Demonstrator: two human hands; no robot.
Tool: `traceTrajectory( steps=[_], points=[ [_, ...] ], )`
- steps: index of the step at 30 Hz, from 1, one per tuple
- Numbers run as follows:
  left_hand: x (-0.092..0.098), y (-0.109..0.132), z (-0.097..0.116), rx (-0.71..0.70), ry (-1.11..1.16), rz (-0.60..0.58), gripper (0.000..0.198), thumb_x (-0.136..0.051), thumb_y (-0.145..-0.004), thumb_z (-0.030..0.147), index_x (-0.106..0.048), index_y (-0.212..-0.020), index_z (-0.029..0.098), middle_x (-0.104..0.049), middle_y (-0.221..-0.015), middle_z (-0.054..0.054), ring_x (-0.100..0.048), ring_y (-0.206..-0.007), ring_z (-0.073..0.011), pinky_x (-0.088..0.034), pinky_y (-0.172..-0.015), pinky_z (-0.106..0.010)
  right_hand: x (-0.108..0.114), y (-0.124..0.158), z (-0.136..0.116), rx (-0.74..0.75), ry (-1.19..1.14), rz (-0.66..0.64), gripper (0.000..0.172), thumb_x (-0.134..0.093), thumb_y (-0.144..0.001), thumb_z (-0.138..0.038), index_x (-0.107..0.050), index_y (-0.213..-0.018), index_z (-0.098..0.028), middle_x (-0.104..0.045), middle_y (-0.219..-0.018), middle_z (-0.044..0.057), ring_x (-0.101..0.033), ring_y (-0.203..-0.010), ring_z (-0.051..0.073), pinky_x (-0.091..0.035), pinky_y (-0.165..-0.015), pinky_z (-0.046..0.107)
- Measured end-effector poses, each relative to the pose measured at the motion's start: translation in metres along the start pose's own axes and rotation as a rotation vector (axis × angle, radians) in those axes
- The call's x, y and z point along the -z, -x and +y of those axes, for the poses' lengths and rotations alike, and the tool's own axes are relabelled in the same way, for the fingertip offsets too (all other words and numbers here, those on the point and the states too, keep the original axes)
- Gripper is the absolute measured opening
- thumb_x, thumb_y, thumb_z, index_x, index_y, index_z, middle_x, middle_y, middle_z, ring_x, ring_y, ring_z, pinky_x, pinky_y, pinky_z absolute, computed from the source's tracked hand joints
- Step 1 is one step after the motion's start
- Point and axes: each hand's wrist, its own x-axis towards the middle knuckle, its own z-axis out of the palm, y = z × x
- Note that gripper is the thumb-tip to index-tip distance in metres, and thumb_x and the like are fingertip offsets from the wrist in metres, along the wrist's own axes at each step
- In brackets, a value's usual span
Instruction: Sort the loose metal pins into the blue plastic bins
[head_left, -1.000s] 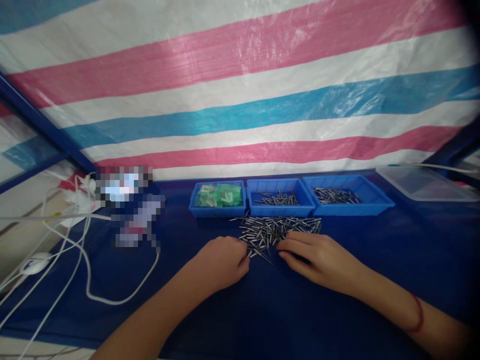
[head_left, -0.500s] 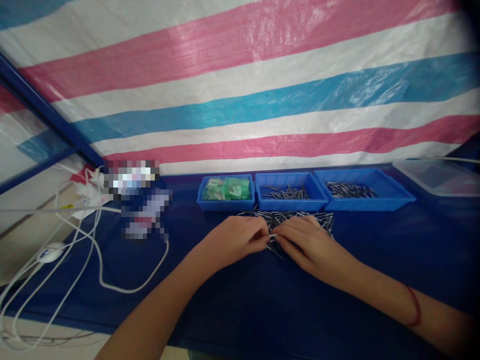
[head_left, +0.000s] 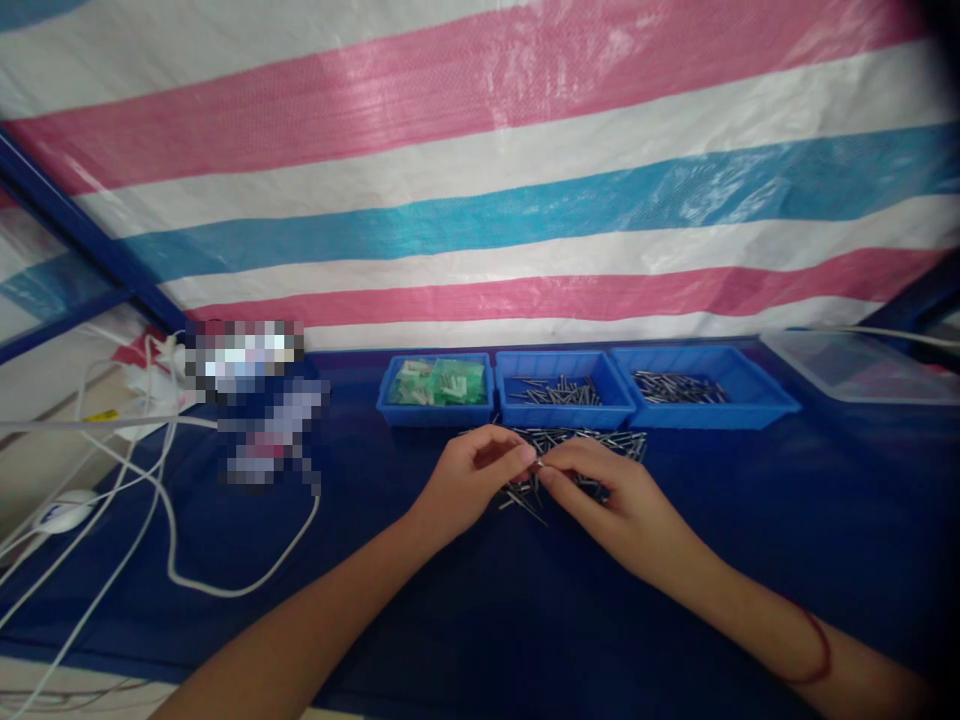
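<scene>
My left hand and my right hand meet fingertip to fingertip over a pile of thin metal pins. Both are closed in a pinch on a small, pale metal pin. Only a short bit of it shows between the fingers, so its full shape is hidden. The loose pins, slender and nail-like, lie on the dark blue table beneath and behind the hands, which cover part of the pile.
Behind the pile stand three blue bins: a left bin with green packets, a middle bin and a right bin holding metal pins. A clear plastic lid lies at right. White cables run across the left side.
The view has shifted slightly, so the bins appear further left. My left thumb now extends along the pin toward the right fingertips, and less of the pin shows between the hands.
</scene>
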Motion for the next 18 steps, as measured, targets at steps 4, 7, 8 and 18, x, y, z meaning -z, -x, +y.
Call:
traceTrajectory(
  steps=[4, 7, 8, 18],
  points=[
    [-0.0016, 0.0014, -0.0009, -0.014, 0.007, 0.019, 0.029, -0.072, -0.074, 0.041, -0.067, -0.080, 0.013, -0.061, -0.070, 0.001, -0.054, -0.066, -0.0102, -0.043, -0.066, -0.022, -0.0008, 0.0035, 0.0020, -0.042, -0.046, 0.078, 0.015, -0.052, -0.091, -0.027, -0.063, -0.083, -0.021, -0.063, -0.081, 0.002, -0.058, -0.078, 0.016, -0.043, -0.073, 0.031],
    [-0.0035, 0.0026, -0.0013, -0.023, 0.000, 0.035, 0.029, -0.071, -0.074, 0.042, -0.068, -0.082, 0.014, -0.063, -0.072, 0.000, -0.055, -0.066, -0.0105, -0.044, -0.066, -0.022, -0.0003, 0.0048, 0.0009, -0.029, -0.080, 0.094, 0.015, -0.052, -0.091, -0.026, -0.064, -0.083, -0.021, -0.064, -0.083, 0.002, -0.058, -0.079, 0.016, -0.044, -0.074, 0.031],
    [-0.0044, 0.0030, -0.0012, -0.027, -0.009, 0.041, 0.030, -0.071, -0.074, 0.042, -0.068, -0.083, 0.014, -0.063, -0.072, 0.000, -0.056, -0.067, -0.0109, -0.044, -0.067, -0.023, 0.0001, 0.0050, 0.0005, -0.017, -0.087, 0.099, 0.015, -0.052, -0.091, -0.026, -0.064, -0.083, -0.021, -0.064, -0.083, 0.002, -0.058, -0.080, 0.016, -0.044, -0.074, 0.031],
    [-0.0038, 0.0017, -0.0074, -0.118, -0.191, 0.007, 0.021, -0.065, -0.081, 0.031, -0.068, -0.093, 0.015, -0.069, -0.087, -0.004, -0.063, -0.078, -0.0148, -0.048, -0.072, -0.025, 0.0057, 0.0042, 0.0073, 0.093, 0.037, 0.233, 0.007, -0.060, -0.086, -0.023, -0.066, -0.086, -0.022, -0.066, -0.084, 0.002, -0.060, -0.080, 0.016, -0.046, -0.073, 0.031]
  ],
)
